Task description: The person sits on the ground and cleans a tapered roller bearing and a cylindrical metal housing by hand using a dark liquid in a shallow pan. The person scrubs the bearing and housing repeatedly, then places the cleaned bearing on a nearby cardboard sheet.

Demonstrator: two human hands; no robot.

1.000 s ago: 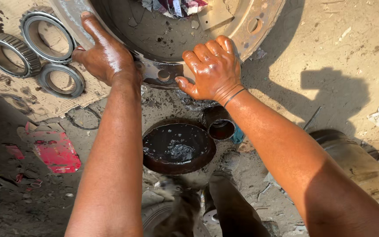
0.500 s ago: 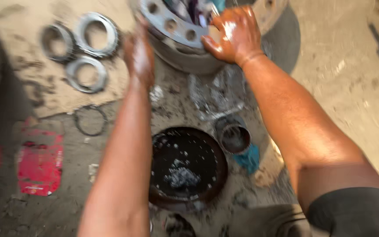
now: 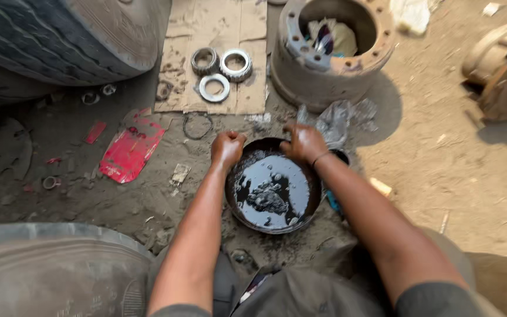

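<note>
While hands grip, drum (image 3: pixel 330 70) stands beyond pan (image 3: pixel 239 214).

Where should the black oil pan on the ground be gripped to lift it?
Grip the pan by its rim at opposite sides, about where the left hand and right hand now sit. It is round, shallow, handle-less and holds dark liquid, so probably come from above and keep it level.

Bare sand (image 3: pixel 441 176) right of pan (image 3: pixel 239 214)
</note>
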